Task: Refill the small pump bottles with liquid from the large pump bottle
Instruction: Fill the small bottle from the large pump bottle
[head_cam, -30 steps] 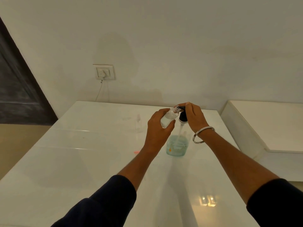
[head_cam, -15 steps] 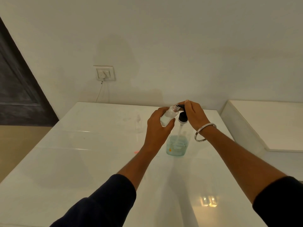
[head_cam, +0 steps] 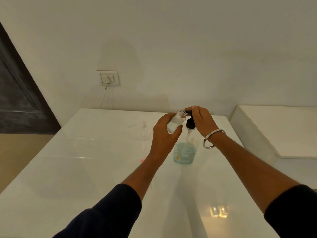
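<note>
The large clear pump bottle [head_cam: 185, 154] stands on the white table [head_cam: 85, 169], its lower part filled with pale blue-green liquid. Its black pump head [head_cam: 190, 123] is raised, and my right hand [head_cam: 201, 120] rests on top of it. My left hand [head_cam: 163, 134] holds a small clear bottle [head_cam: 175, 122] tilted, its open neck against the pump's spout. The small bottle is partly filled with clear liquid. Another small clear pump bottle [head_cam: 145, 130] stands on the table to the left.
A wall socket with a plugged-in white cable [head_cam: 108, 78] sits behind the table. A lower white surface [head_cam: 274, 131] adjoins on the right. A dark door [head_cam: 17, 93] is at the far left. A small orange speck [head_cam: 142, 159] lies on the table.
The pump head has risen with my right hand on it. My left hand keeps the small bottle at the spout, nearly still.
</note>
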